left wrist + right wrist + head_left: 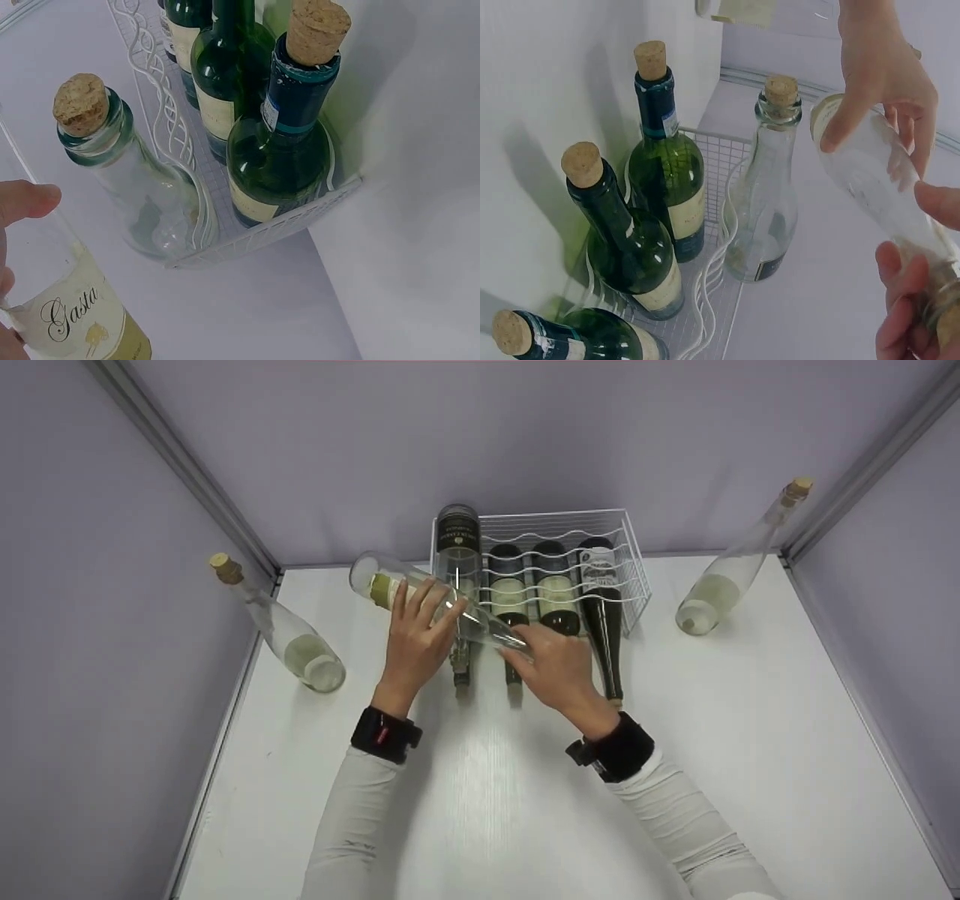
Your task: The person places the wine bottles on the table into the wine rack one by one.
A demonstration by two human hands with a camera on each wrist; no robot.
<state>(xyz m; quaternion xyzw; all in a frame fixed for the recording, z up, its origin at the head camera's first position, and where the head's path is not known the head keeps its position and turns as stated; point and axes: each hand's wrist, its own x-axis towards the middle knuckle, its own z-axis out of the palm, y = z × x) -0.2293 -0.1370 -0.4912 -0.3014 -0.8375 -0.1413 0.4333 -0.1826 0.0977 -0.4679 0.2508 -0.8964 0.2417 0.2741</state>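
Both hands hold a clear glass bottle [367, 574] at a slant over the front left of a white wire rack [636, 562]. My left hand [421, 634] grips its body beside a cream and gold label [71, 322] reading "Gasta". Fingers of my right hand [559, 664] curl round its neck, partly covering the corked end. Below it, another clear corked bottle [765, 202] occupies the rack's left slot. Dark green bottles lie to its right, among them one [555, 585] with a cream label and one [600, 622] with a white label.
On the white table [480, 810], a clear corked bottle [289, 634] stands at the left and another corked bottle [727, 574] at the right. Pale panels [525, 435] enclose the back and sides. The rack sits close to the back panel.
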